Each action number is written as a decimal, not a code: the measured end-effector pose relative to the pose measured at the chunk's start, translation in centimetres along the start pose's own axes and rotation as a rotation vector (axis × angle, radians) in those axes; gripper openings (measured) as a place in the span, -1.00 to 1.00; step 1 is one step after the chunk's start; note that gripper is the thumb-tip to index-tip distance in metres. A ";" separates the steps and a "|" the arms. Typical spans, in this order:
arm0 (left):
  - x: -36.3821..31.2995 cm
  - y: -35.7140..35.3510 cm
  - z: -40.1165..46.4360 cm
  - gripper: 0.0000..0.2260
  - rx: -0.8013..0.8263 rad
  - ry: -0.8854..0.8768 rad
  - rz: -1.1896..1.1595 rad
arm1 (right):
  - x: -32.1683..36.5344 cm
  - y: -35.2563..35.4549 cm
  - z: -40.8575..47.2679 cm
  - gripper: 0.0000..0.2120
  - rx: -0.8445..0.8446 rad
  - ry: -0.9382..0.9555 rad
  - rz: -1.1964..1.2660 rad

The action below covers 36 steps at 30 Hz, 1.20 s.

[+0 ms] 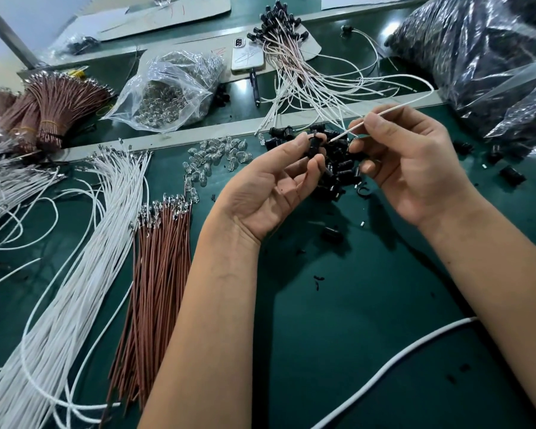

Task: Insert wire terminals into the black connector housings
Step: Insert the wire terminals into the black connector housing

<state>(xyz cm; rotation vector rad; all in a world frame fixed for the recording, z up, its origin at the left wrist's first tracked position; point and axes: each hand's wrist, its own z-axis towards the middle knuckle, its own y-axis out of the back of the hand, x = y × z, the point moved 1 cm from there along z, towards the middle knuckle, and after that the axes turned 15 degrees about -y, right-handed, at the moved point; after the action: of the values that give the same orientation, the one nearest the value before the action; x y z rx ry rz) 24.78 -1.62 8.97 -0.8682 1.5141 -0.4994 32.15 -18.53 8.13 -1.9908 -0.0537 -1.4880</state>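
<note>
My left hand (279, 184) pinches a black connector housing (314, 147) between thumb and fingertips, palm up. My right hand (415, 168) pinches a white wire (393, 109) near its end; the tip points left toward the housing and sits just beside it. The wire loops back over the table to the right. A pile of loose black housings (341, 171) lies under and between both hands. White wires with terminals (106, 218) and brown wires with terminals (164, 252) lie in bundles at the left.
Small clear bulbs (217, 156) are scattered ahead of my left hand. A clear bag of bulbs (174, 88), a phone (248, 55), finished wired housings (294, 63) and a large bag of black parts (483, 57) sit farther back. A white cable (393, 363) crosses the near right.
</note>
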 end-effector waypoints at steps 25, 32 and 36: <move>0.6 0.4 0.6 -0.80 -0.008 -0.115 0.090 | 0.2 0.0 -0.2 -0.94 0.012 -0.003 0.031; 0.5 0.6 0.7 -0.65 -0.017 -0.266 0.256 | 0.1 0.0 -0.1 -0.90 0.032 0.009 0.012; 0.6 0.6 0.7 -0.65 -0.008 -0.248 0.315 | 0.1 0.1 -0.1 -0.91 0.036 0.011 0.011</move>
<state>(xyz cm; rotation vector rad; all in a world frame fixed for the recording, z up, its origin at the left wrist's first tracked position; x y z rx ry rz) 25.30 -1.53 8.03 -0.6546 1.3906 -0.1486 32.18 -18.67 8.22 -1.9515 -0.0638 -1.4804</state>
